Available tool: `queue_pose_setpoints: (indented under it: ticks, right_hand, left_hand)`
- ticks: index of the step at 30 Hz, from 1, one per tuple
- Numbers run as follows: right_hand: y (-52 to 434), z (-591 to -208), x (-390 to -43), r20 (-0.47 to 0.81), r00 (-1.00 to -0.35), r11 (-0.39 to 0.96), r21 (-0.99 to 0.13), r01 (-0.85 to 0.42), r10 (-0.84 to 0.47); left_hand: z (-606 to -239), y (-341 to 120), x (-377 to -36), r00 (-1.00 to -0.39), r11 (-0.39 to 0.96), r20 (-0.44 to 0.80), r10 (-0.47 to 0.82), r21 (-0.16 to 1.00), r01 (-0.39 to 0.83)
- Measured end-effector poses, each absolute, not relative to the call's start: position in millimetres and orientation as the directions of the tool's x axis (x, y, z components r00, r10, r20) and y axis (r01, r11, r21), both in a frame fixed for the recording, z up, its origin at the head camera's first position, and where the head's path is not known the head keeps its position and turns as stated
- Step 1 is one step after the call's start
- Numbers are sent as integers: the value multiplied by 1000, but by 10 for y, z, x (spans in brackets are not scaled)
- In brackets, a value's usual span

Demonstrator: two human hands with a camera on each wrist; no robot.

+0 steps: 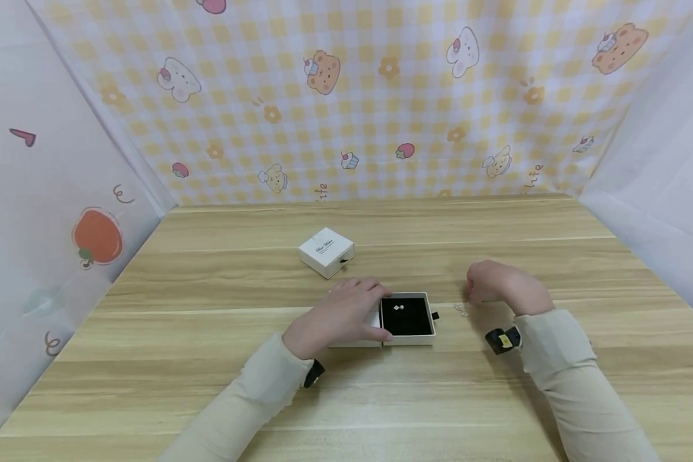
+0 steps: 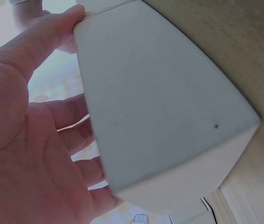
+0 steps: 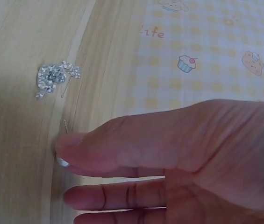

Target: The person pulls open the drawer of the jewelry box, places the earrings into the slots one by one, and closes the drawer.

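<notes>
My left hand point(image 1: 346, 314) holds a white jewelry box point(image 2: 164, 102) lying on the table, the thumb along its near side and the fingers reaching over the top. The box's drawer point(image 1: 409, 340) is pulled out to the right, showing black padding point(image 1: 407, 324) with a pair of small stud earrings point(image 1: 399, 307) in it. To the right of the drawer, my right hand point(image 1: 499, 285) is low over the table. Its thumb and forefinger pinch a pearl earring point(image 3: 63, 162) with a thin metal wire, partly hidden by the thumb. A sparkling rhinestone earring point(image 3: 54, 77) lies close by.
A second white box point(image 1: 326, 252), closed and with printed lettering, stands farther back, left of the open drawer. A black pull tab point(image 1: 436, 316) sticks out from the drawer's right end. Behind the wooden table point(image 1: 208, 410) hangs a checked cloth point(image 1: 358, 115).
</notes>
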State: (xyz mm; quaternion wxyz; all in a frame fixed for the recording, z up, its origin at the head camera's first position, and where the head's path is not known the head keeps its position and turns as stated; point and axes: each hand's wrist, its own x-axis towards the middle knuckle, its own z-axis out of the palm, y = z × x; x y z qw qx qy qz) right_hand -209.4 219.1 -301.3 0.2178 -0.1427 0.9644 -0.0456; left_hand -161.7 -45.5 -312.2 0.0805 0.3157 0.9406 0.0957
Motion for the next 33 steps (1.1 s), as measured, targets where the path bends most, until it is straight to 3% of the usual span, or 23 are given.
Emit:
queue_pose_setpoints:
  ticks: [12,19,33]
  right_hand:
    - [2125,-2913,-2084,-338,-871,933,-185,-310,-356]
    - [2028,-2839,-2005,-186,-870,887,-165,-430,-456]
    - [1701,-2747,-1813,90,-830,818,-136,-558,-551]
  left_hand:
    - [-3116,-467,-1620,-781,780,-103,616,220,586]
    - [-3104,-467,-1627,-788,782,-93,608,240,575]
    - [-3089,-462,-1669,-798,714,140,586,378,590]
